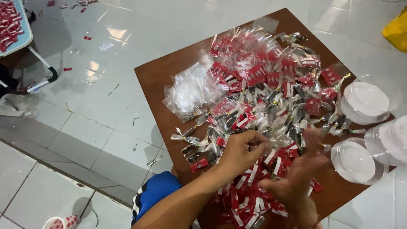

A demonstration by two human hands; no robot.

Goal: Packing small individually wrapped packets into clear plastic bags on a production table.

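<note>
My left hand [242, 149] pinches crinkly clear candy packets [258, 106] heaped mid-table. My right hand [296, 178] blurred, grip unclear. Brown square table [157, 78] bare along left edge. Three clear round lidded tubs [364, 101] crowd right edge. Glossy tile floor [85, 106] beyond.

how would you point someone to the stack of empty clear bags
Start at the brown table heaped with small red and white packets. On the heap's left edge lies the stack of empty clear bags. Unlike its neighbours, it shows no red, only whitish crinkled plastic.
</note>
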